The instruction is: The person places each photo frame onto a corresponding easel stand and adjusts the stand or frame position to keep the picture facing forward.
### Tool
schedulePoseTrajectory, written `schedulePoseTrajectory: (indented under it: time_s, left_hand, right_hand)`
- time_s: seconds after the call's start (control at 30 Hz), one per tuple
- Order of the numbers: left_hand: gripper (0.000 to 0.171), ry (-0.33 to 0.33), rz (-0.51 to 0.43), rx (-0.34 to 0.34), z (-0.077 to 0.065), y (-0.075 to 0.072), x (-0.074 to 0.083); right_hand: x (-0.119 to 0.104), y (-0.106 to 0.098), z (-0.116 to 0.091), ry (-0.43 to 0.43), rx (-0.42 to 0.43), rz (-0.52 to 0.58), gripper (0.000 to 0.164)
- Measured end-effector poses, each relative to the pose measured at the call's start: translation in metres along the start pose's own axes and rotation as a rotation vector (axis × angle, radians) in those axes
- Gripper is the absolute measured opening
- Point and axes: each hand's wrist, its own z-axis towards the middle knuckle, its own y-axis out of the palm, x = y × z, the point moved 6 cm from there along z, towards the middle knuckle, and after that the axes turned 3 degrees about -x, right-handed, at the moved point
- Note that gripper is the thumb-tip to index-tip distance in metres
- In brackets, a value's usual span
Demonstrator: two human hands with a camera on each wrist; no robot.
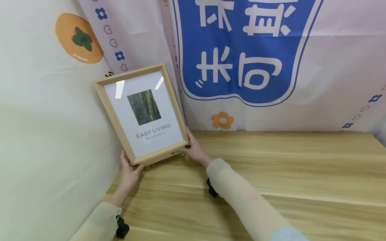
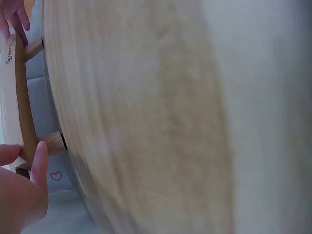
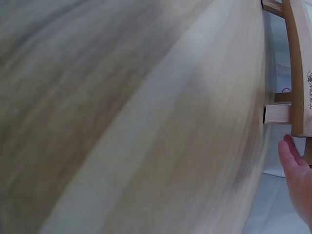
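Your arms stretch forward, hands low: your left hand (image 1: 129,174) and right hand (image 1: 196,150) hold opposite ends of the easel (image 1: 163,156), which bears the tilted picture frame (image 1: 144,112) at the bench's (image 1: 271,170) far-left corner.

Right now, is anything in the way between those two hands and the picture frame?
Nothing visible is. The left hand is at the lower left corner of the frame, the right hand at its lower right. The ledge just beneath blocks neither.
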Motion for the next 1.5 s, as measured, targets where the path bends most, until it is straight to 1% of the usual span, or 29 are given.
schedulePoseTrajectory:
  time_s: [0.2,0.43,0.53,0.7,0.97,1.2,1.37,1.5]
  left_hand:
    - [0.105,-0.030,-0.052,-0.010,0.001,0.010,0.001]
    - [0.106,-0.055,-0.073,-0.020,-0.006,0.015,0.002]
    - [0.106,-0.045,-0.061,-0.031,-0.009,0.018,0.004]
    - [0.106,-0.029,-0.034,-0.044,-0.016,0.023,0.005]
    - [0.107,-0.024,-0.032,-0.071,-0.029,0.034,0.011]
    - [0.107,-0.010,-0.064,-0.096,-0.036,0.049,0.018]
    - [0.107,-0.005,-0.072,-0.100,-0.041,0.060,0.022]
    - [0.107,-0.006,-0.077,-0.105,-0.045,0.070,0.026]
  right_hand:
    - [0.003,-0.006,-0.003,-0.012,0.050,-0.016,0.101]
    - [0.003,-0.009,-0.007,-0.003,0.049,-0.057,0.101]
    - [0.003,-0.011,-0.010,-0.005,0.051,-0.070,0.101]
    - [0.006,-0.015,-0.016,-0.010,0.035,-0.061,0.102]
    - [0.007,-0.027,-0.028,-0.037,0.030,-0.068,0.101]
    - [0.009,-0.042,-0.041,-0.052,0.011,-0.047,0.099]
    - [0.012,-0.052,-0.050,-0.043,-0.006,-0.059,0.101]
    - [0.014,-0.062,-0.058,-0.042,0.000,-0.066,0.101]
